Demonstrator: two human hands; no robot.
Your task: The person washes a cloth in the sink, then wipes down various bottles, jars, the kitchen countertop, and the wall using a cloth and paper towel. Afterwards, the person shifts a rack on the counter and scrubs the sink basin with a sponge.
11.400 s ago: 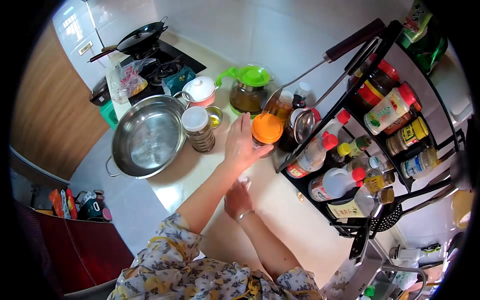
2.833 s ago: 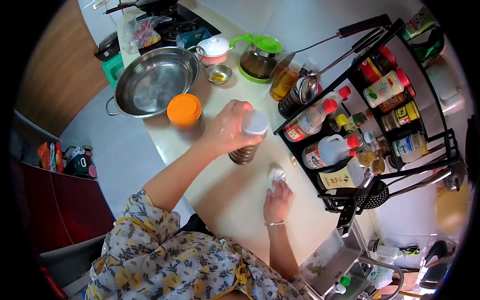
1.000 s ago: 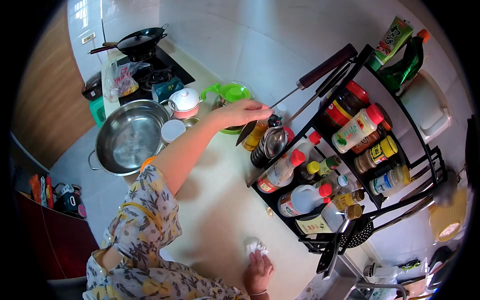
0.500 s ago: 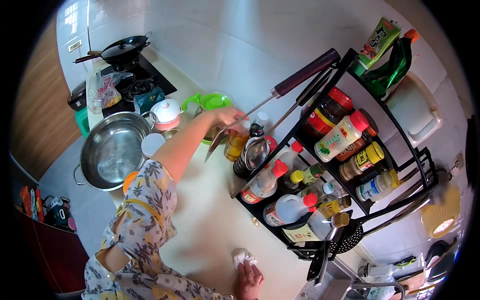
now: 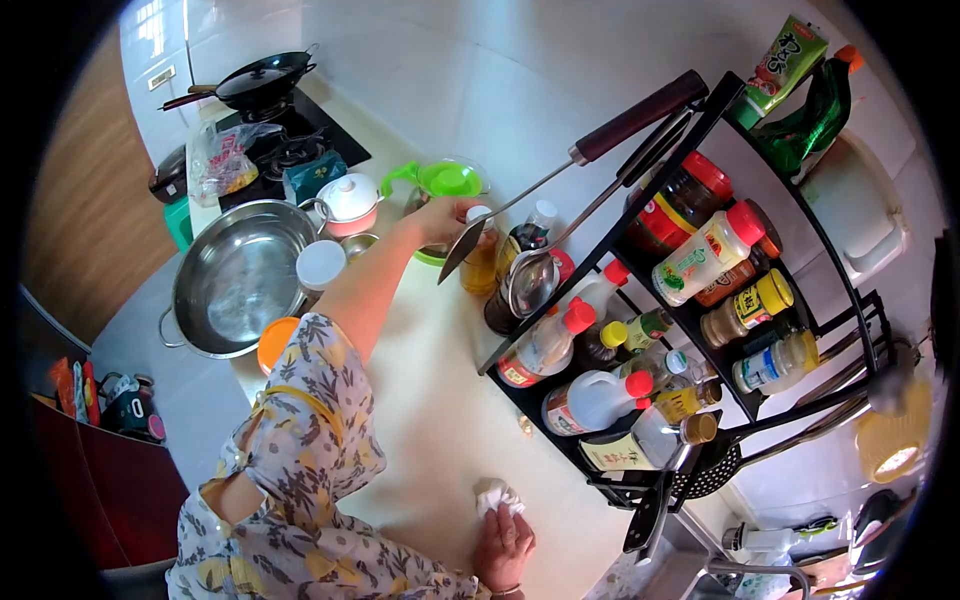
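Amber bottle [image 5: 482,268] partly hidden behind the spatula blade [image 5: 463,247]

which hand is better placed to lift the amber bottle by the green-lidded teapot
Left, most likely: the left hand is at the top of the amber bottle, while the right hand is much farther off, at a crumpled white cloth on the counter.

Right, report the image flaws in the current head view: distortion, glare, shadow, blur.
Head view: fisheye curvature, black corners; pale glare streaking the wall tiles; reflections in the steel pan; soft shadow on the counter; the grey utensil end at far right looks smeared, while the right hand keeps a readable outline.
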